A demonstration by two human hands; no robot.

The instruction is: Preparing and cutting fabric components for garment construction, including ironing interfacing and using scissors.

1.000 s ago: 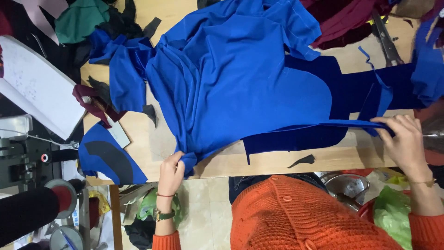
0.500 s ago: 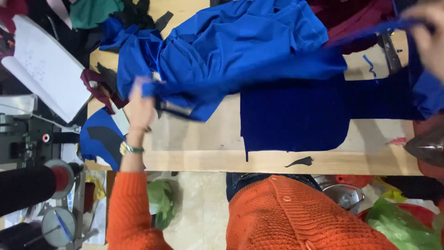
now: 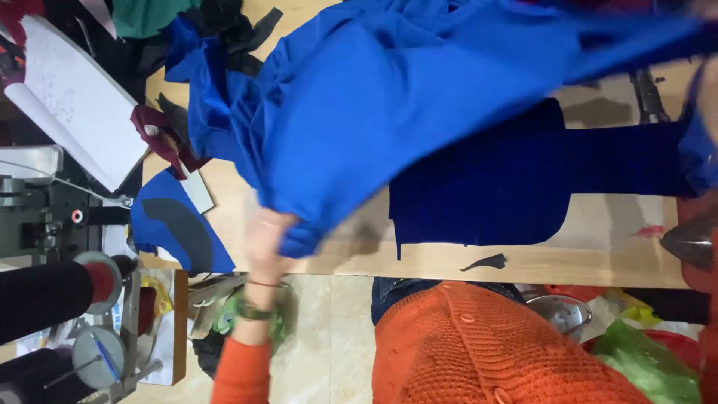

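A large bright blue fabric is lifted and spread over the wooden table. My left hand, blurred, grips its lower edge near the table's front. The cloth stretches taut toward the top right corner, where only a blur of my right hand shows, holding the other end. Under the raised cloth, a dark blue cut piece lies flat on the table. My orange knitted sweater fills the bottom of the view.
A white sheet of paper and a blue cut piece lie at the left. Machine parts and a black roll stand at lower left. Scissors and a metal iron are at the right. Fabric scraps are piled at the top left.
Both hands have lifted the bright blue fabric off the table, uncovering the dark blue piece. My left hand swung up, then back down toward the front edge; my right hand rose to the top right.
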